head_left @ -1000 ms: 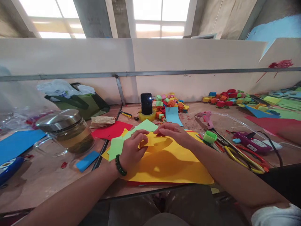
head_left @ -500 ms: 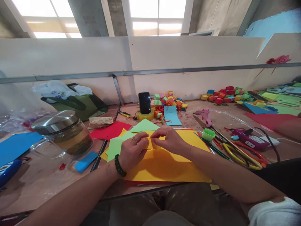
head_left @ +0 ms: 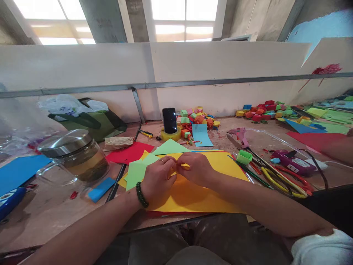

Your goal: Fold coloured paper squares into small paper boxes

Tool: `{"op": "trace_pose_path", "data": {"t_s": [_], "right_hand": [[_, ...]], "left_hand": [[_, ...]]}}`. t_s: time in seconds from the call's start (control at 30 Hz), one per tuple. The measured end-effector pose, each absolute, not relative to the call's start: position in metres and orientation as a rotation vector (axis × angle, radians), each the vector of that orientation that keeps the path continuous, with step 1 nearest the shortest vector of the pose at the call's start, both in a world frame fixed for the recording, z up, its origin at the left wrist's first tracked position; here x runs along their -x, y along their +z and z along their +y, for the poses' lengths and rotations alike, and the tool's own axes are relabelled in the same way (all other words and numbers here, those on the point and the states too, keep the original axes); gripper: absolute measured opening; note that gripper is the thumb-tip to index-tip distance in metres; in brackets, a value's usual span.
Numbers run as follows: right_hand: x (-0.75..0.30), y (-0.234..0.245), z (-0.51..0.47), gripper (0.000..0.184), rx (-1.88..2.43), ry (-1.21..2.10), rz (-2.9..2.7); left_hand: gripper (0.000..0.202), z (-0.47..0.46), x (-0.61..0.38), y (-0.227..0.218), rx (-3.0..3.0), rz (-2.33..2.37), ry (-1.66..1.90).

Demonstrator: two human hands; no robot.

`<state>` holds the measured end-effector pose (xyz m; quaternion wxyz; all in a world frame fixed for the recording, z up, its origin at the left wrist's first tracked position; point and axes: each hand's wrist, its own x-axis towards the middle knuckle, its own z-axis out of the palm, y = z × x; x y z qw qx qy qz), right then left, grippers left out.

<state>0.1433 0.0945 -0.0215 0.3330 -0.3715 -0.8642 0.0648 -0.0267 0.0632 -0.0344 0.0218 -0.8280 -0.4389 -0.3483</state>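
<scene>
My left hand (head_left: 160, 174), with a ring and a dark green bead bracelet (head_left: 141, 195), is closed at the fingertips. Facing it, my right hand (head_left: 197, 168) is pinched, and the fingertips of both meet over the middle of the yellow sheet (head_left: 217, 200). Between them is a small piece of yellow paper (head_left: 186, 167), mostly hidden by the fingers; its exact shape cannot be made out. Light green sheets (head_left: 135, 175) lie beside my left hand, on top of other yellow paper.
A lidded glass mug (head_left: 82, 158) stands at left near a blue paper strip (head_left: 101, 189). Behind are a phone (head_left: 169, 120) in a tape roll (head_left: 171, 136) and coloured paper boxes (head_left: 200, 119). At right lie a pink glue gun (head_left: 242, 138), scissors (head_left: 284, 184) and a purple power strip (head_left: 295, 162).
My hands have drawn closer together, and my fingers have curled further over the yellow paper piece, which shows less now. The things around stay in place.
</scene>
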Motion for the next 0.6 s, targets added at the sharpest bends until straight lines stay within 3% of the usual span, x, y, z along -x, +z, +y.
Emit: {"op": "trace_pose_path", "data": {"t_s": [0.23,0.43,0.6], "right_hand": [[-0.145,-0.020,0.092,0.011,1.043,0.331,-2.293],[-0.144,-0.014,0.083,0.041,1.045,0.155,-2.401],[-0.143,-0.019,0.082,0.036,1.053,0.080,-2.406]], "left_hand": [[0.016,0.066,0.024,-0.030,2.619,-1.656,-1.089],[0.012,0.072,0.027,-0.031,2.608,-1.837,-1.159],[0.020,0.071,0.024,-0.030,2.697,-1.866,-1.221]]}}
